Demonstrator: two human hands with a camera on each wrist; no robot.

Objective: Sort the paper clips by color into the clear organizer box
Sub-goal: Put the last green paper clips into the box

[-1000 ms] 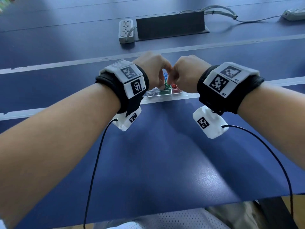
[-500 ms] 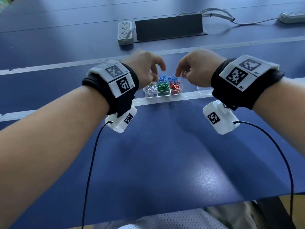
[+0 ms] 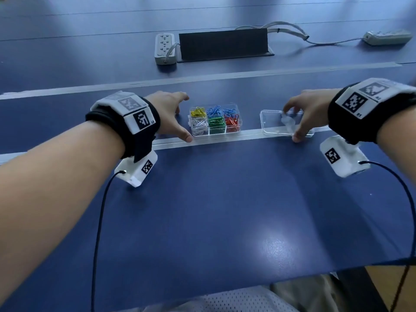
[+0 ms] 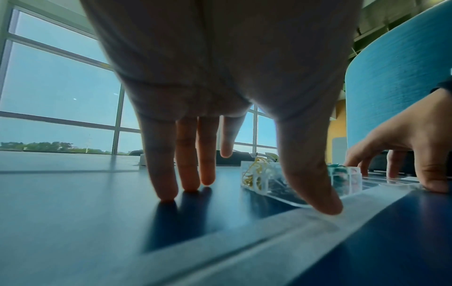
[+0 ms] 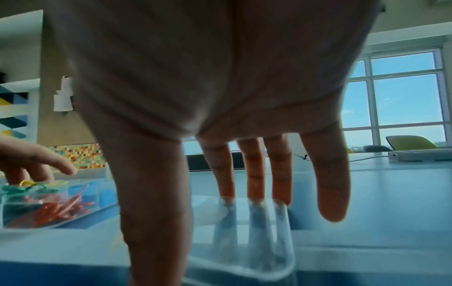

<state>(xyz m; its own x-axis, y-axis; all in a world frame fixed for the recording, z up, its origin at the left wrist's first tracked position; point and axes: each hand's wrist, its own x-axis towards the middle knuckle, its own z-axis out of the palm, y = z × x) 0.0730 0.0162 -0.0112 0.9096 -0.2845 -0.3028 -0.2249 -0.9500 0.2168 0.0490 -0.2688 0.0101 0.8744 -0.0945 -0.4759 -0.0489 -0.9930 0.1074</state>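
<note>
The clear organizer box (image 3: 215, 120) stands on the blue table without its lid. Its compartments hold sorted paper clips: yellow (image 3: 198, 112), blue (image 3: 221, 111), white (image 3: 199, 125), green (image 3: 216, 123) and red (image 3: 232, 123). My left hand (image 3: 183, 117) is spread just left of the box. Its fingertips (image 4: 166, 195) rest on the table and its thumb (image 4: 322, 205) sits at the box's front corner (image 4: 259, 178). My right hand (image 3: 291, 125) spans the clear lid (image 3: 270, 124) lying to the right. There the straight fingers (image 5: 254, 174) reach its far edge and the thumb (image 5: 151, 212) its near edge.
A grey power strip (image 3: 164, 48) and a black panel (image 3: 222, 43) lie at the back. A second power strip (image 3: 387, 37) with cables lies far right. Pale tape lines (image 3: 202, 79) cross the table, one under the box's front. The table's near edge (image 3: 225, 287) is close to my body.
Both hands were bunched together over the box. They have moved apart: the left went down beside the box's left end, and the right went over to the lid.
</note>
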